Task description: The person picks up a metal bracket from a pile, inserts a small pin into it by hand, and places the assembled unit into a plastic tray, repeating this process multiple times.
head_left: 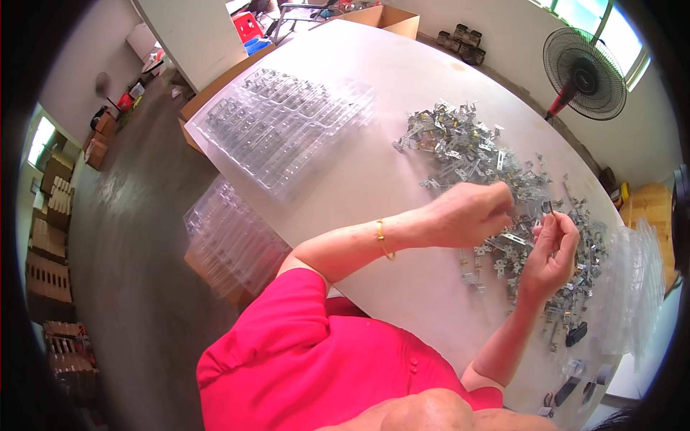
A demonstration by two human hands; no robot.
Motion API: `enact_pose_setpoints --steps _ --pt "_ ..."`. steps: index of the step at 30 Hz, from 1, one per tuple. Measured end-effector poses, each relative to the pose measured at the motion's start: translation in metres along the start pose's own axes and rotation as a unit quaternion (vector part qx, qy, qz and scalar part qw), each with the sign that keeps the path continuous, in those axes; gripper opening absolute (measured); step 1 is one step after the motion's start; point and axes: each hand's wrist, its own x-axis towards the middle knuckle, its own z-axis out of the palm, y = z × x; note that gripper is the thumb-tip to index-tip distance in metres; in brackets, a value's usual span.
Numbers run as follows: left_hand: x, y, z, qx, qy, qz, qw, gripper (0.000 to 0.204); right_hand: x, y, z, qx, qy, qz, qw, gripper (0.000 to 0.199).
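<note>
A wide heap of small metal brackets [460, 136] lies across the right part of the pale table [388, 194]. Over that heap my left hand [474, 212] is closed, its fingers curled in and turned away; anything in them is hidden. Just right of it, my right hand [552, 255] pinches a small metal bracket [547, 207] between thumb and fingertips, the piece sticking up above them. The two hands are close together but apart. A gold-coloured bracelet [381, 237] circles my left wrist.
Clear plastic trays [280, 129] holding metal parts lie on the table's far left. More clear trays [233, 233] are stacked beside its left edge. Clear plastic sheets [632, 287] stand at the right edge, a black fan [583, 75] beyond. Dark small items [568, 390] lie near right.
</note>
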Motion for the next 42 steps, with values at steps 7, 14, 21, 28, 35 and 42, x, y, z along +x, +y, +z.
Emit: enact_pose_setpoints --steps 7,14,21,28,35,42 --pt "-0.054 0.01 -0.094 0.126 0.159 -0.061 0.977 0.016 -0.031 -0.016 0.03 0.106 -0.121 -0.003 0.987 0.006" --pt "-0.103 0.005 -0.198 0.333 0.277 -0.143 0.89 0.014 -0.099 -0.034 0.082 0.171 -0.353 -0.046 0.919 0.009" --pt "-0.142 -0.014 -0.257 0.435 0.219 -0.313 0.815 0.019 -0.141 -0.025 0.103 0.227 -0.37 -0.132 0.891 0.01" --pt "-0.14 -0.022 -0.269 0.444 0.176 -0.343 0.809 0.02 -0.14 -0.023 0.102 0.229 -0.386 -0.099 0.888 0.011" --pt "-0.137 -0.031 -0.272 0.475 0.118 -0.37 0.79 0.021 -0.141 -0.023 0.102 0.233 -0.38 -0.109 0.889 0.01" --pt "-0.133 -0.043 -0.272 0.49 0.086 -0.389 0.775 0.022 -0.14 -0.022 0.102 0.233 -0.384 -0.109 0.887 0.009"
